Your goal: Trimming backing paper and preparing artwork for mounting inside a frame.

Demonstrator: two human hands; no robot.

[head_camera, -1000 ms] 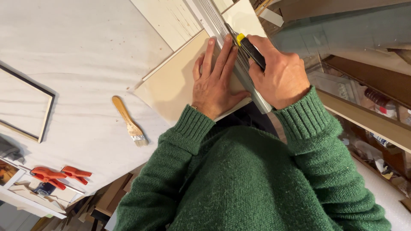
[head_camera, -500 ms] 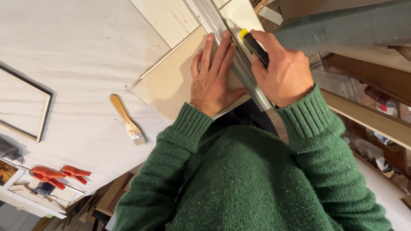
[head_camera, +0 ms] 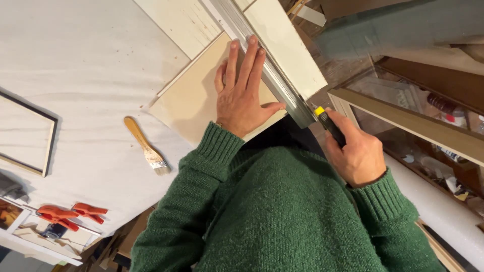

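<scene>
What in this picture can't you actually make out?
- Head view: the blade tip of the utility knife in the right hand is too small to see against the metal ruler.
- The beige board is partly covered by the left hand.
- The ruler's far end is cut off by the top edge.
- Shelf contents at the right are blurred.

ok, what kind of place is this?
Probably a framing or craft workshop. The left hand presses a tan board against a metal straightedge, the right hand holds a utility knife, and a brush and orange clamps lie on the bench.
</scene>
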